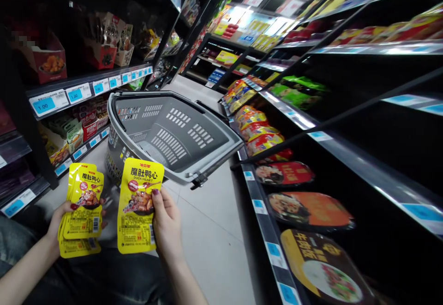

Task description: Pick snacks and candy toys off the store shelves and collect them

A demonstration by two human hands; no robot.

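My left hand point(59, 224) is closed around a small fanned stack of yellow duck heart snack packets point(83, 217), its thumb lying on the front one. To its right, my right hand point(168, 222) pinches a single yellow duck heart packet point(136, 231) by its right edge, thumb in front and the other fingers hidden behind. Both sets of packets are upright with their printed fronts towards me. Just beyond the right packet stands a grey shopping basket point(159, 132) with slotted walls, nothing visible inside it. The single packet overlaps the basket's near side in view.
On the left, a shelf point(93, 83) with blue price tags carries boxed snack packets point(104, 56). Along the right run long shelves point(311, 120) with bagged noodles point(259, 134) and oval ready-meal packs point(311, 210). Pale floor tiles point(211, 217) lie between them. My knees show below.
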